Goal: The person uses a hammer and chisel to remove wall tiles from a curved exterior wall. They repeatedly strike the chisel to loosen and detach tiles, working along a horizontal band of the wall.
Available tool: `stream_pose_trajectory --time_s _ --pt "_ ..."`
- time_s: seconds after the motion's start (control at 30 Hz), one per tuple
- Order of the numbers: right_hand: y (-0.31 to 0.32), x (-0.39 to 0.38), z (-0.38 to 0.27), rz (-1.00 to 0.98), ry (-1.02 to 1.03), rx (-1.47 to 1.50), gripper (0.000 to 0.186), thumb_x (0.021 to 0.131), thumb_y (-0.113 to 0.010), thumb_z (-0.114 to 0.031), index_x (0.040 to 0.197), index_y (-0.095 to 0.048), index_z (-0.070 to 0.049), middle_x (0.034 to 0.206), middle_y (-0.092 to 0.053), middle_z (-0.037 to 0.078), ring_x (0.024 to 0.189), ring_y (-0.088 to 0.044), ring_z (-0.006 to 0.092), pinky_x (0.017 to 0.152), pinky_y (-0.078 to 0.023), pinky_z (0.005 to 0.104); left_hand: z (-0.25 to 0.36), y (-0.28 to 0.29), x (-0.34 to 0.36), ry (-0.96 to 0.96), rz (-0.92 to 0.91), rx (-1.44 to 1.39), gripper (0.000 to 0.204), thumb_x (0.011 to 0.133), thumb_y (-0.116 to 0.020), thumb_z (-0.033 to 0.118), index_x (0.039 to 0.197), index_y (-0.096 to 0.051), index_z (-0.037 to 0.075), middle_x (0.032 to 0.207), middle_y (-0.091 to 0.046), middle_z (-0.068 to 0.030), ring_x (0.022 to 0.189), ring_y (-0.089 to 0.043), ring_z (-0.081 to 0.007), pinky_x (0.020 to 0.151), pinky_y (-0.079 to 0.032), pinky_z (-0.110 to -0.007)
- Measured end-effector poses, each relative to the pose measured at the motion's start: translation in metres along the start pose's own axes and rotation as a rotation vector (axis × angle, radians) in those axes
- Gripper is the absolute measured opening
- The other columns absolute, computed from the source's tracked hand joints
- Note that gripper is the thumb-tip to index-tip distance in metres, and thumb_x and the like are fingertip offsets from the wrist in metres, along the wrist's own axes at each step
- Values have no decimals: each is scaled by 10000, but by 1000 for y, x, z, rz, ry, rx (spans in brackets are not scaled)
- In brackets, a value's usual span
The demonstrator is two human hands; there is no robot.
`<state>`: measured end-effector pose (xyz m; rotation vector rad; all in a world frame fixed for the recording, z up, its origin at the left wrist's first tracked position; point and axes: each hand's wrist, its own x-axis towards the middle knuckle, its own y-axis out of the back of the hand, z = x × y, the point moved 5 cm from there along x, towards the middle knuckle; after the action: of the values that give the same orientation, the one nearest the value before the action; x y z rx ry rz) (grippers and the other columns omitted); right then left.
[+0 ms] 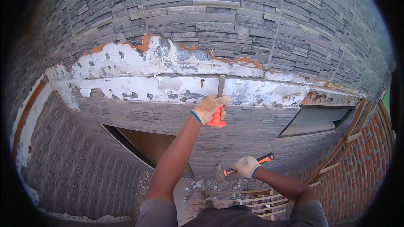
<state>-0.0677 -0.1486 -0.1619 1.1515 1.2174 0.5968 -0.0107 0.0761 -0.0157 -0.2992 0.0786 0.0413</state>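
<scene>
Raised to the wall, my left hand [210, 109] in a cream glove with blue cuff grips a chisel [221, 85] by its orange-guarded handle. The chisel points upward, its tip at a dark groove in a band of patchy white plaster [176, 85], which has broken orange edges along its top. Lower on the right, my gloved right hand [245, 167] holds a black and orange hammer [265, 159] with its metal head pointing left, well below the chisel.
Grey stone-look cladding [219, 8] covers the walls. Below are a dark opening [149, 143] and a window [315, 120]. A wooden ladder [349, 136] leans at the right beside a red brick surface [362, 172]. Wooden slats [237, 191] and rubble [210, 183] lie beneath me, around my shoes.
</scene>
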Motion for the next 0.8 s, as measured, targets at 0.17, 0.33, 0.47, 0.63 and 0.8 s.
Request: stream_pose_trajectory --time_s 0.17,0.33,0.47,0.63,0.8 --pt "28 -2 12 -7 -102 58 281 901 -638 -324 1063 -684 -98 897 -735 153 875 -729 345 748 -571 487 22 0 3 -96 5 -59 317 938 -732 302 937 -546 44 710 -528 -42 567 -563 -173 511 -498 -340" --pt "48 -6 -7 -1 -48 79 300 903 -633 -352 1038 -668 -86 885 -731 155 864 -728 343 749 -571 483 47 -3 -3 -115 13 -28 369 925 -757 336 862 -522 58 677 -518 -37 547 -561 -178 492 -484 -343" --pt "61 -1 -23 26 50 54 295 900 -634 -356 1015 -664 -86 841 -724 145 825 -728 343 739 -572 485 52 5 -6 -61 10 36 373 927 -756 349 865 -531 58 677 -519 -38 552 -564 -173 493 -488 -335" --pt "77 18 -39 26 127 -5 294 897 -637 -351 1018 -669 -84 811 -722 135 792 -725 348 734 -572 488 53 10 -6 -46 22 69 359 930 -750 349 871 -540 64 668 -528 -35 521 -551 -164 487 -487 -323" --pt "80 27 -13 33 18 37 299 893 -641 -341 1038 -671 -82 839 -726 134 804 -726 341 719 -572 478 51 8 -5 -110 78 80 338 926 -751 328 876 -550 60 672 -533 -34 528 -546 -156 487 -480 -319"
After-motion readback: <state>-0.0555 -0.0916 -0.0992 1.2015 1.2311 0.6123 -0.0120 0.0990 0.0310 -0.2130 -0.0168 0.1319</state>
